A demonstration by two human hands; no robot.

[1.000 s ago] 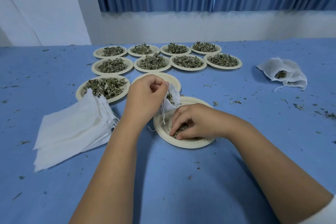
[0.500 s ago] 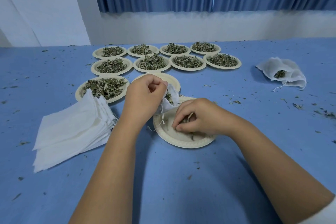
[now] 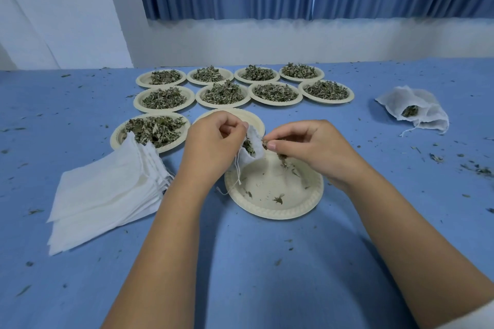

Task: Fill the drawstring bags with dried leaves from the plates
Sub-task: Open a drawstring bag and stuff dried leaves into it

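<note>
Some of bag (image 3: 256, 139) — behind left hand (image 3: 213, 141)

The person is wearing a white sleeve (image 3: 481, 322), which is showing only as a pale sliver in the lower right corner, where it is covering the upper end of the right forearm (image 3: 401, 235). The left forearm (image 3: 165, 248) is running bare to the bottom edge. The left hand (image 3: 211, 141) and right hand (image 3: 312, 147) are going uncovered too, the right thumbnail (image 3: 271, 146) looking short and trimmed.
</note>
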